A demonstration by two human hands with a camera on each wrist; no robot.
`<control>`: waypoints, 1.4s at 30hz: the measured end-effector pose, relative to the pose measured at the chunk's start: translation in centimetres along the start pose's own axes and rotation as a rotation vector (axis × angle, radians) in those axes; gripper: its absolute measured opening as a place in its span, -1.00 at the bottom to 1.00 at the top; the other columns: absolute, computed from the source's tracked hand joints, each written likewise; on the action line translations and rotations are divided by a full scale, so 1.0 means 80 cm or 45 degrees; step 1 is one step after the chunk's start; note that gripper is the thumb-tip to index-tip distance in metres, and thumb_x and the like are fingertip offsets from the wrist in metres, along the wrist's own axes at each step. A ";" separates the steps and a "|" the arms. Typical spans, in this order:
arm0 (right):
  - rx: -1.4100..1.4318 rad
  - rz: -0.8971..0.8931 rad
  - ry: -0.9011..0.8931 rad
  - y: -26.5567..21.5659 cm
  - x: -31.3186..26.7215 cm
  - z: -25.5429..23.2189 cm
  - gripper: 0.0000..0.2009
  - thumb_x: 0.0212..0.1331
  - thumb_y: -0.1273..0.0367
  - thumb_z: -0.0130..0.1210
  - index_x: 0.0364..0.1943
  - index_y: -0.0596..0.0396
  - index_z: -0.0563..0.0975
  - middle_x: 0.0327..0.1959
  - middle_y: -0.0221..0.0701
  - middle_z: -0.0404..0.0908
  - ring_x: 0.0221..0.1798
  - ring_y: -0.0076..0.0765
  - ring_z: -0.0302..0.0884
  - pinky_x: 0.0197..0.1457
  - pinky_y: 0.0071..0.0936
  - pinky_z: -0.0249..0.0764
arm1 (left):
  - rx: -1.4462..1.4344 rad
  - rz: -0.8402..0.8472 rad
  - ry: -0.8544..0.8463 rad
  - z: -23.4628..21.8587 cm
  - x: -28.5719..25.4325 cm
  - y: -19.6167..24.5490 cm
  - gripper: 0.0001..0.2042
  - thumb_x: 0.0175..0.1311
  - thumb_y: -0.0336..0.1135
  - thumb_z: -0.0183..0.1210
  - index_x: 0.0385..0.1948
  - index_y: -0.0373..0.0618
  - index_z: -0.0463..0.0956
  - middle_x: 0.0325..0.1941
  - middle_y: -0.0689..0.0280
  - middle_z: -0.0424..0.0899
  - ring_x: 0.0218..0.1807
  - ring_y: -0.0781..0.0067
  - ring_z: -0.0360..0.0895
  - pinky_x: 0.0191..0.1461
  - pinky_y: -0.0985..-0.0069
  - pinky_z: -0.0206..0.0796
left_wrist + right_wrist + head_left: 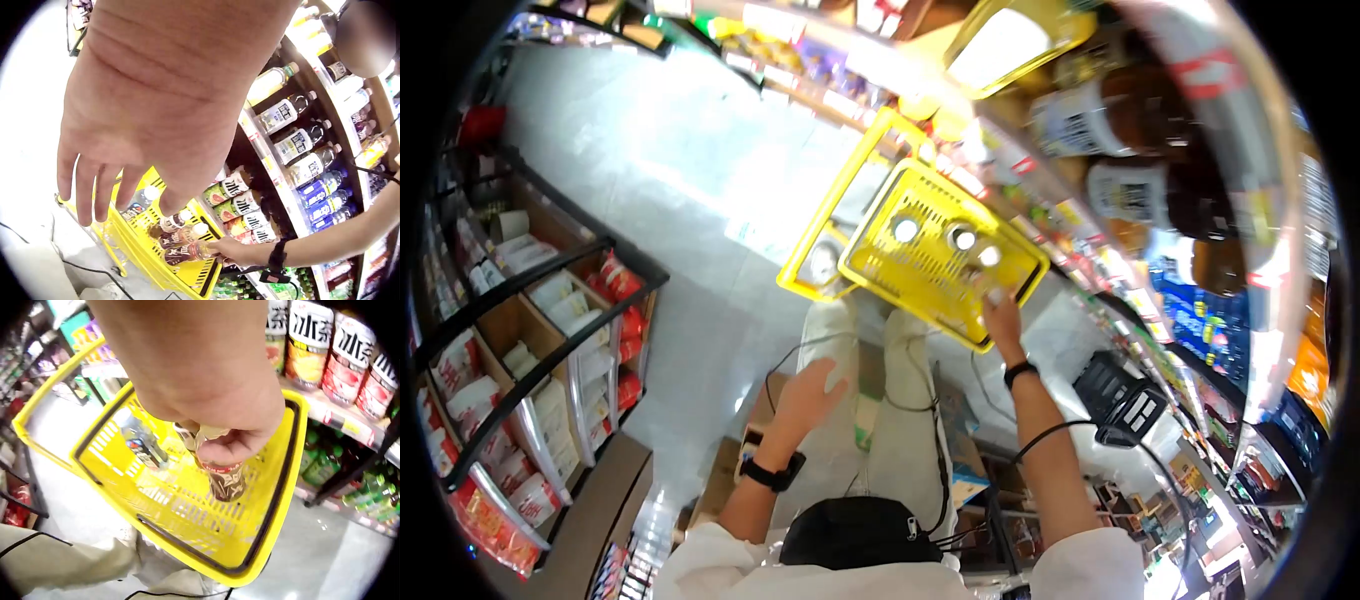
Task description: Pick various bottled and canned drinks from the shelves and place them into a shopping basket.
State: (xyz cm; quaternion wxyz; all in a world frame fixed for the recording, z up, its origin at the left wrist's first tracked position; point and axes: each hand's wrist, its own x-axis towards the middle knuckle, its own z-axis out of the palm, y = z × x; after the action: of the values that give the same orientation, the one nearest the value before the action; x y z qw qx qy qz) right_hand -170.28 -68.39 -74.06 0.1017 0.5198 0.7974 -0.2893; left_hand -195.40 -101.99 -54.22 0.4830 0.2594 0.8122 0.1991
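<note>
Reaching over the near right corner of the yellow basket (900,270), as we see it from the head, the right hand (1002,325) curls its fingers around a dark-labelled bottle (226,481) inside. Whether that bottle's base touches the basket floor, we cannot tell. In the left wrist view we note other bottles (181,236) just beside it, in the same right part of the basket. A clear bottle with a blue label (145,444) stands apart from these, near the left edge, beyond which the handle (837,195) slants outward. We find the left hand (812,395) outside the basket, off its near left corner and above a pale trouser leg (830,335); its fingers are extended and slightly spread, holding nothing. Alongside the basket's far edge we observe a shelf (267,150) carrying rows of drinks, among them fruit-labelled bottles (240,203).
</note>
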 end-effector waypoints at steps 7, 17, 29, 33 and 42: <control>0.172 -0.340 -0.068 -0.110 -0.165 -0.310 -0.59 0.25 0.17 0.28 0.06 0.03 0.45 -0.25 -0.06 0.69 -0.23 0.26 0.66 -0.22 0.01 0.55 | 0.110 0.575 0.227 0.057 0.014 0.150 -0.10 0.04 0.03 0.49 0.39 -0.30 0.30 0.35 -0.14 0.45 0.29 -0.15 0.47 0.37 0.09 0.32; 0.164 -0.860 0.151 -0.150 -0.326 -0.598 -0.49 0.07 0.31 0.46 0.13 0.04 0.55 -0.25 -0.22 0.71 -0.30 -0.08 0.68 -0.16 -0.27 0.59 | 0.063 1.354 0.137 0.063 -0.041 0.462 -0.37 -0.03 -0.29 0.43 0.18 -0.19 0.45 0.04 0.03 0.62 0.11 -0.11 0.56 0.18 0.15 0.41; 0.790 -0.508 0.707 0.014 -0.398 -0.565 -0.78 0.19 0.45 0.37 -0.11 0.18 0.65 -0.44 -0.32 0.73 -0.38 -0.50 0.68 -0.24 -0.52 0.57 | -0.714 1.757 0.441 0.002 -0.014 0.710 -0.25 -0.03 -0.58 0.44 0.32 -0.25 0.33 0.43 0.07 0.43 0.43 0.18 0.43 0.47 0.34 0.29; 0.928 -0.277 0.886 0.058 -0.409 -0.574 -0.86 0.21 0.46 0.34 -0.20 0.18 0.67 -0.47 -0.33 0.71 -0.43 -0.53 0.65 -0.27 -0.53 0.54 | -0.400 1.687 0.702 0.000 0.019 0.736 -0.43 0.10 -0.51 0.36 0.22 -0.28 0.40 0.20 0.08 0.57 0.22 0.15 0.56 0.31 0.33 0.38; 1.036 -0.164 0.939 0.083 -0.401 -0.559 -0.90 0.28 0.44 0.31 -0.22 0.17 0.65 -0.53 -0.39 0.70 -0.47 -0.56 0.64 -0.34 -0.54 0.52 | -0.328 1.550 0.830 0.007 0.021 0.775 -0.46 0.19 -0.06 0.45 -0.04 -0.28 0.41 -0.10 -0.07 0.60 -0.03 -0.17 0.58 -0.01 0.09 0.43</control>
State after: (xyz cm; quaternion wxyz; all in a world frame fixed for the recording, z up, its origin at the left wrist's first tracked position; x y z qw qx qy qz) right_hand -144.15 -65.79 -25.28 -0.4112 0.5341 0.6343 -0.3785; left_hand -181.40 -52.18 -20.00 0.0445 0.5358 0.5961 0.5964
